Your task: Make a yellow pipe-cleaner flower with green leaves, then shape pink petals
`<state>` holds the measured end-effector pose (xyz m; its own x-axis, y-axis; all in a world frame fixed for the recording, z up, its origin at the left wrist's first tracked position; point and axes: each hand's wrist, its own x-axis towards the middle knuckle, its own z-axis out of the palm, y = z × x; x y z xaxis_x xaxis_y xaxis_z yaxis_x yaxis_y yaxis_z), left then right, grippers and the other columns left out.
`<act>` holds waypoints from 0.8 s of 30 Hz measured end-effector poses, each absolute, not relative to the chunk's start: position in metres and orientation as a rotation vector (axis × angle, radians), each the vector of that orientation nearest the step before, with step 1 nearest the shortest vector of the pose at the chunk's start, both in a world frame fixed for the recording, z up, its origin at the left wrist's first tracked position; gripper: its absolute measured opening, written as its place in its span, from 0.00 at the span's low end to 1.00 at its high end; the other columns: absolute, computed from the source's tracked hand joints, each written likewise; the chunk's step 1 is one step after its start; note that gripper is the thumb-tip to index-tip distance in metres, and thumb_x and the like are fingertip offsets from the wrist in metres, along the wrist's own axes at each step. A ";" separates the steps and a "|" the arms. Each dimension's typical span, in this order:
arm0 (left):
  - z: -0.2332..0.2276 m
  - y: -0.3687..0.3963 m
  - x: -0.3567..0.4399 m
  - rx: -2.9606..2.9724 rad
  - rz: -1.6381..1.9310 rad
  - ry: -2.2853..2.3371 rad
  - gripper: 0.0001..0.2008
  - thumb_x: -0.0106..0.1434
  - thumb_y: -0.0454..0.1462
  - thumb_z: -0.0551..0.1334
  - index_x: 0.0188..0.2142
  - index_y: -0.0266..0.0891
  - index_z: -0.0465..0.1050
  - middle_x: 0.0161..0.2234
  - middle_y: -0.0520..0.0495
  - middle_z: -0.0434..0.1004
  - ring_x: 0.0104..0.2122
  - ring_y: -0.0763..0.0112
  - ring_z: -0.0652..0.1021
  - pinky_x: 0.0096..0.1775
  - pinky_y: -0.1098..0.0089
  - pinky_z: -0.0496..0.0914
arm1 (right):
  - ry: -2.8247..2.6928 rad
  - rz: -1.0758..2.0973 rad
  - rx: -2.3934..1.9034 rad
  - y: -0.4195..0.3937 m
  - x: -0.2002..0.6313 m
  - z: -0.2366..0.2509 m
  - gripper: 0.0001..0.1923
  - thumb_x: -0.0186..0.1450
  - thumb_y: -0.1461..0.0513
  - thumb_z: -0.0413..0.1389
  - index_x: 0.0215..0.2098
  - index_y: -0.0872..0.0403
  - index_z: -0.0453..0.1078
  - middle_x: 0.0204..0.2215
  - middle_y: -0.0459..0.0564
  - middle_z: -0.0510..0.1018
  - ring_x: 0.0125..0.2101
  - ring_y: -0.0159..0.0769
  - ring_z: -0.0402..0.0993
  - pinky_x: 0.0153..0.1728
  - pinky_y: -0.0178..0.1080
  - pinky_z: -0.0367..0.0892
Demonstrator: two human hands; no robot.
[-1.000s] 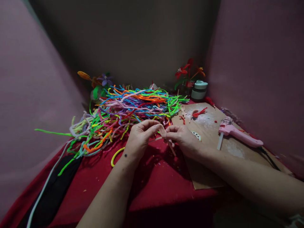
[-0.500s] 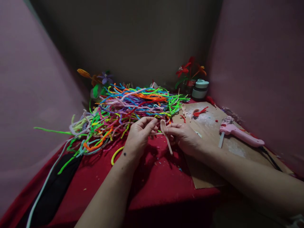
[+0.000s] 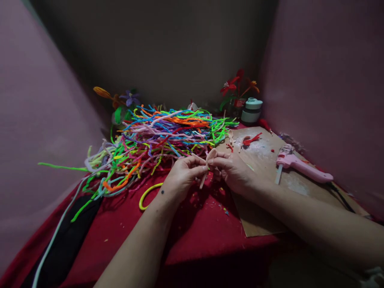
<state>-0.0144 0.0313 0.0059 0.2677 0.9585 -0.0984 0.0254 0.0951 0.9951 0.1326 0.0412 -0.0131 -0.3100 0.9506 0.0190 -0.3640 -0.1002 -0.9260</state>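
A pale pink pipe cleaner (image 3: 212, 154), bent into a narrow loop with loose ends, is pinched between my two hands above the red cloth. My left hand (image 3: 186, 174) grips its crossing ends between thumb and fingers. From the other side, my right hand (image 3: 229, 167) pinches the base of the loop, fingers closed. The fingertips of both hands nearly touch and partly hide the crossing. Just beyond them lies a big heap of many-coloured pipe cleaners (image 3: 168, 134).
On the right, a pink glue gun (image 3: 303, 166) lies on a cardboard sheet (image 3: 261, 216) with red scraps (image 3: 252, 139). A lidded cup (image 3: 251, 111) and red pipe-cleaner flowers (image 3: 230, 86) stand behind. A yellow ring (image 3: 144, 198) and a pale cable (image 3: 57, 228) are at left.
My left hand has moved right and slightly down to meet the right hand. The pipe cleaner's loop now leans over, and its ends cross at my fingertips.
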 end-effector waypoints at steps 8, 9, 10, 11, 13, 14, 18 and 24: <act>0.008 0.030 -0.015 1.259 0.921 1.069 0.03 0.51 0.33 0.63 0.27 0.35 0.71 0.19 0.55 0.66 0.18 0.82 0.63 0.21 0.77 0.56 | -1.092 1.571 -0.831 0.043 0.134 -0.014 0.03 0.51 0.63 0.57 0.23 0.56 0.68 0.19 0.41 0.66 0.17 0.25 0.56 0.18 0.33 0.50; 0.008 0.029 -0.015 1.270 0.915 1.060 0.03 0.51 0.33 0.62 0.26 0.35 0.70 0.18 0.55 0.66 0.17 0.82 0.63 0.21 0.77 0.56 | -1.115 1.540 -0.866 0.042 0.134 -0.013 0.05 0.51 0.62 0.58 0.22 0.56 0.68 0.17 0.41 0.66 0.17 0.25 0.55 0.18 0.33 0.50; 0.009 0.029 -0.015 1.278 0.909 1.059 0.03 0.51 0.34 0.62 0.25 0.35 0.69 0.18 0.55 0.66 0.17 0.81 0.63 0.20 0.77 0.56 | -1.146 1.509 -0.902 0.041 0.134 -0.013 0.06 0.52 0.61 0.59 0.22 0.56 0.68 0.17 0.41 0.65 0.17 0.25 0.55 0.18 0.33 0.49; 0.009 0.029 -0.014 1.285 0.904 1.067 0.04 0.51 0.34 0.62 0.24 0.35 0.68 0.17 0.55 0.65 0.16 0.81 0.63 0.20 0.77 0.56 | -1.176 1.481 -0.935 0.041 0.134 -0.012 0.07 0.52 0.60 0.59 0.22 0.56 0.68 0.17 0.41 0.65 0.17 0.25 0.55 0.19 0.33 0.49; 0.009 0.030 -0.013 1.289 0.897 1.093 0.07 0.52 0.36 0.62 0.22 0.35 0.66 0.15 0.56 0.64 0.14 0.82 0.61 0.18 0.77 0.54 | -1.227 1.436 -0.973 0.039 0.134 -0.011 0.08 0.53 0.59 0.59 0.23 0.57 0.69 0.18 0.42 0.67 0.18 0.25 0.57 0.20 0.33 0.51; 0.010 0.030 -0.012 1.290 0.899 1.104 0.07 0.52 0.36 0.61 0.21 0.35 0.66 0.14 0.56 0.64 0.13 0.82 0.60 0.17 0.77 0.53 | -1.254 1.413 -0.974 0.038 0.134 -0.010 0.09 0.54 0.58 0.59 0.23 0.57 0.70 0.18 0.42 0.68 0.19 0.25 0.57 0.21 0.33 0.52; 0.012 0.029 -0.008 1.289 0.940 1.131 0.06 0.50 0.34 0.60 0.19 0.36 0.64 0.12 0.56 0.63 0.11 0.82 0.60 0.15 0.78 0.52 | -1.384 1.291 -0.899 0.036 0.134 -0.006 0.11 0.57 0.58 0.56 0.21 0.57 0.70 0.20 0.43 0.69 0.23 0.27 0.61 0.28 0.34 0.57; 0.011 0.026 -0.004 1.275 0.998 1.144 0.05 0.48 0.30 0.57 0.18 0.36 0.64 0.11 0.57 0.62 0.10 0.82 0.59 0.14 0.78 0.54 | -1.472 1.135 -0.934 0.035 0.134 -0.007 0.08 0.57 0.60 0.57 0.26 0.57 0.74 0.26 0.47 0.76 0.29 0.32 0.68 0.33 0.37 0.61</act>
